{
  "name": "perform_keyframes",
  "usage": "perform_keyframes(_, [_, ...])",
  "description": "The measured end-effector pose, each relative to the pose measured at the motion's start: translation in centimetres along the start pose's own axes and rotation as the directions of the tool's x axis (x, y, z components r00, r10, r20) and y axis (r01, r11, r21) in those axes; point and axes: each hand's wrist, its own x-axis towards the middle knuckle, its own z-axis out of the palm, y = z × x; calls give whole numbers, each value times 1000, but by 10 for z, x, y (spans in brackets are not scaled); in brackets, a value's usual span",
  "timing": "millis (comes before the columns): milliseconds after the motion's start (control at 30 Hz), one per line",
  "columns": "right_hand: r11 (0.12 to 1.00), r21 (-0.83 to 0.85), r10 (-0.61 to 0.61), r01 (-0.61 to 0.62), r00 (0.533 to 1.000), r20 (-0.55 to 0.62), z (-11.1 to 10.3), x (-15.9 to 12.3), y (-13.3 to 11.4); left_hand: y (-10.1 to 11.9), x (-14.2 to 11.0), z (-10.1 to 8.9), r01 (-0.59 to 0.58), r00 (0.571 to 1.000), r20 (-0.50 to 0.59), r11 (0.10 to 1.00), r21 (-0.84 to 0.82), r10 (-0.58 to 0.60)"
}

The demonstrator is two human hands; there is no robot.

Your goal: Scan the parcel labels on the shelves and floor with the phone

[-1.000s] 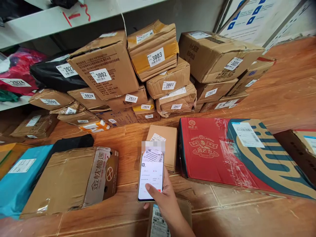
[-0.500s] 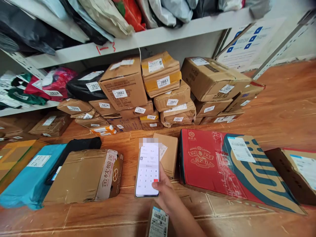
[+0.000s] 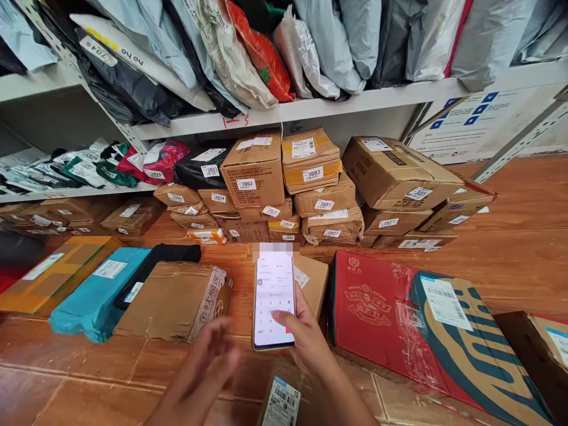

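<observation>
My right hand (image 3: 306, 334) grips a smartphone (image 3: 274, 305) from its right side, with the thumb over the number pad on the lit screen. To the left of the phone is my left hand (image 3: 210, 355), smeared by motion, so its fingers cannot be made out clearly. It appears in front of a brown carton (image 3: 164, 299) on the floor. Partly hidden behind the phone and right hand lies a small brown box (image 3: 315, 275) with a white label. Below the hands, a labelled parcel (image 3: 281, 402) shows at the bottom edge.
A large red carton (image 3: 377, 319) lies to the right, beside a dark box (image 3: 532, 349). A blue parcel (image 3: 100, 284) and a taped carton (image 3: 53, 284) are at left. Numbered boxes (image 3: 252, 171) are stacked beneath a white shelf (image 3: 355, 106) full of mailing bags.
My left hand has come into view from the bottom left. The right thumb has moved up over the phone's keypad. The view has tilted up, showing more of the shelf.
</observation>
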Motion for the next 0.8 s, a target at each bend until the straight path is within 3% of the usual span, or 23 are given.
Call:
perform_keyframes(67, [1000, 22, 13, -13, 1000, 20, -4, -5, 4, -7, 33, 13, 42, 999, 26, 994, -106, -39])
perform_keyframes(133, [1000, 12, 3, -3, 1000, 29, -9, -8, 8, -18, 52, 23, 83, 987, 152, 975, -207, -52])
perform_keyframes(200, [1000, 3, -8, 8, 999, 31, -14, -11, 13, -29, 58, 26, 138, 962, 266, 957, -254, -68])
perform_keyframes(300, [1000, 21, 9, -9, 1000, 3, -20, -14, 26, -43, 52, 26, 206, 935, 340, 934, -292, -100])
perform_keyframes(500, [998, -22, 63, -66, 993, -98, -26, -17, 52, -60, 44, 26, 287, 923, 350, 892, -348, -160])
perform_keyframes(700, [992, -21, 121, -123, 991, -64, -32, -19, 57, -68, 44, 25, 292, 934, 308, 881, -372, -180])
perform_keyframes(800, [992, -62, 113, -112, 994, 10, -35, -19, 58, -69, 42, 24, 267, 948, 265, 889, -372, -174])
